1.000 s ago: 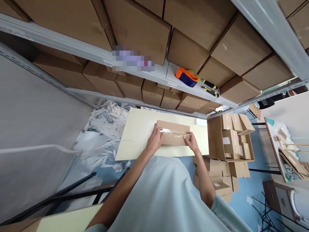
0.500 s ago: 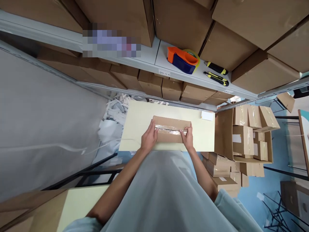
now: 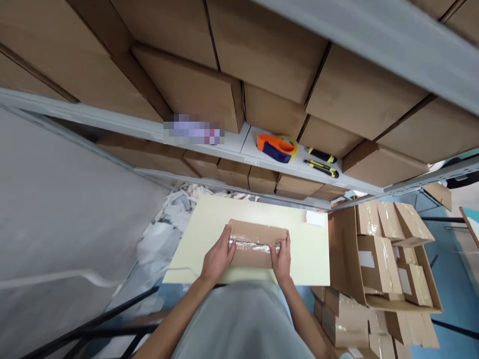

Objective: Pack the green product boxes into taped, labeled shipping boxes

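A small brown cardboard box (image 3: pixel 258 232) lies on the pale yellow table (image 3: pixel 307 259), with shiny clear tape along its middle seam. My left hand (image 3: pixel 219 254) grips the box's left end, thumb on the tape and fingers around the side. At the opposite end, my right hand (image 3: pixel 281 254) holds it the same way, thumb near the tape's end. The undersides of the fingers are hidden. A white stack of labels or cards (image 3: pixel 315 218) rests at the table's far right corner.
On the shelf above lie an orange and blue tape dispenser (image 3: pixel 276 148) and yellow-black utility knives (image 3: pixel 322 168). Cardboard boxes fill the shelves. A large open carton (image 3: pixel 342 254) of taped boxes stands right of the table; crumpled white packing material (image 3: pixel 155 242) lies left.
The camera has tilted upward, so the table, box and hands appear lower and more of the shelf shows. Both hands keep their hold on the box.
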`<control>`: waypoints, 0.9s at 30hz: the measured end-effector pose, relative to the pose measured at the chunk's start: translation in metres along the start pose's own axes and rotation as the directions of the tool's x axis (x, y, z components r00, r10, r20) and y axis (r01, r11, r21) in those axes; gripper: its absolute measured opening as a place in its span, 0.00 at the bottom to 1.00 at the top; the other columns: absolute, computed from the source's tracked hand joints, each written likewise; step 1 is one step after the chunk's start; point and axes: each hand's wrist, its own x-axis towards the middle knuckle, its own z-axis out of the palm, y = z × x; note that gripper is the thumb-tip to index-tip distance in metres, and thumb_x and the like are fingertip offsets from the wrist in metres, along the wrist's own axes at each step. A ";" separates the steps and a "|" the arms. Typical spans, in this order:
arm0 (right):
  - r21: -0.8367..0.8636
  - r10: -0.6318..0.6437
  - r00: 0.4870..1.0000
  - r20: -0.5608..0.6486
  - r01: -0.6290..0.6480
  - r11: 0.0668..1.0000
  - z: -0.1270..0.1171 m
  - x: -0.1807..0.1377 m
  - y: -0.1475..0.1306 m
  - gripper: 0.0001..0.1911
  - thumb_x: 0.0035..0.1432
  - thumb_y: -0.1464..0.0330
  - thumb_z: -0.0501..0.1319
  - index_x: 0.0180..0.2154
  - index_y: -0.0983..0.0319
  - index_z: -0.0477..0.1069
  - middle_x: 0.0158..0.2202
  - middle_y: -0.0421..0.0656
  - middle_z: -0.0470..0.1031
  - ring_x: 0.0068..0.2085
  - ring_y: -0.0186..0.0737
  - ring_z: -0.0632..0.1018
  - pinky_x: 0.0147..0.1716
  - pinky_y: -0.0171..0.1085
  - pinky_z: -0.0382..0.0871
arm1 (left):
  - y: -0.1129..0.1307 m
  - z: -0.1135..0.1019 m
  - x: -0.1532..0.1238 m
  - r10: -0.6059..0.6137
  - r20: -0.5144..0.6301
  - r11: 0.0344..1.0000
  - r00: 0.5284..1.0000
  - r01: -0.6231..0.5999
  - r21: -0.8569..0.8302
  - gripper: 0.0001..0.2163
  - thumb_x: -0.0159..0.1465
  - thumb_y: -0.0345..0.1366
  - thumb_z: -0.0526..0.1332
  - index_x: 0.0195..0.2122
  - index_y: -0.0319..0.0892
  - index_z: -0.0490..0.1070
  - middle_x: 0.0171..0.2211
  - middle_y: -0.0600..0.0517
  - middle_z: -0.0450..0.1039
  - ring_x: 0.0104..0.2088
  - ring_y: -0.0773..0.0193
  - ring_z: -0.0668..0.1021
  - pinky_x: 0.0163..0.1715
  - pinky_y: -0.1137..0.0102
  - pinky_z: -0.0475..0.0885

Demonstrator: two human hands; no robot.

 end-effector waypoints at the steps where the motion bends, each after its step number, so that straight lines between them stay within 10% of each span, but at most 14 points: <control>1: -0.016 -0.028 0.999 -0.025 0.027 0.999 0.001 0.000 0.001 0.09 0.76 0.57 0.59 0.46 0.55 0.70 0.78 0.59 0.58 0.78 0.58 0.64 0.69 0.57 0.69 | -0.003 0.001 0.002 0.028 -0.012 1.000 1.000 -0.028 -0.013 0.30 0.77 0.45 0.49 0.77 0.38 0.61 0.76 0.37 0.65 0.73 0.44 0.73 0.69 0.50 0.76; 7: -0.156 -0.243 0.961 -0.128 0.223 0.962 -0.028 0.044 -0.026 0.12 0.77 0.56 0.59 0.49 0.57 0.72 0.77 0.62 0.60 0.79 0.66 0.60 0.72 0.74 0.58 | 0.018 -0.006 0.036 0.078 -0.230 0.997 0.970 -0.075 0.020 0.21 0.74 0.37 0.54 0.62 0.39 0.77 0.77 0.34 0.62 0.81 0.32 0.55 0.75 0.32 0.60; 16: -0.355 -0.674 0.710 -0.204 0.588 0.727 -0.100 0.245 -0.199 0.22 0.79 0.60 0.52 0.66 0.63 0.67 0.70 0.63 0.69 0.72 0.60 0.69 0.73 0.64 0.61 | 0.180 -0.088 0.163 0.327 -0.431 0.921 0.841 -0.386 -0.053 0.09 0.73 0.34 0.58 0.41 0.47 0.80 0.68 0.44 0.75 0.77 0.38 0.65 0.76 0.36 0.60; 21: -0.526 -0.515 0.856 0.041 0.457 0.717 -0.089 0.301 -0.240 0.22 0.73 0.64 0.58 0.62 0.68 0.69 0.61 0.66 0.76 0.64 0.64 0.76 0.66 0.60 0.69 | 0.213 -0.112 0.169 0.324 -0.509 0.895 0.797 -0.433 -0.107 0.07 0.70 0.33 0.61 0.38 0.48 0.80 0.64 0.45 0.78 0.75 0.40 0.68 0.76 0.37 0.61; 27: -0.545 -0.424 0.904 0.061 0.386 0.744 -0.081 0.314 -0.248 0.19 0.66 0.72 0.63 0.58 0.68 0.72 0.53 0.64 0.81 0.59 0.63 0.80 0.65 0.58 0.69 | 0.195 -0.109 0.142 0.254 -0.528 0.900 0.811 -0.397 -0.177 0.06 0.67 0.30 0.63 0.37 0.48 0.79 0.63 0.46 0.79 0.74 0.40 0.70 0.74 0.38 0.64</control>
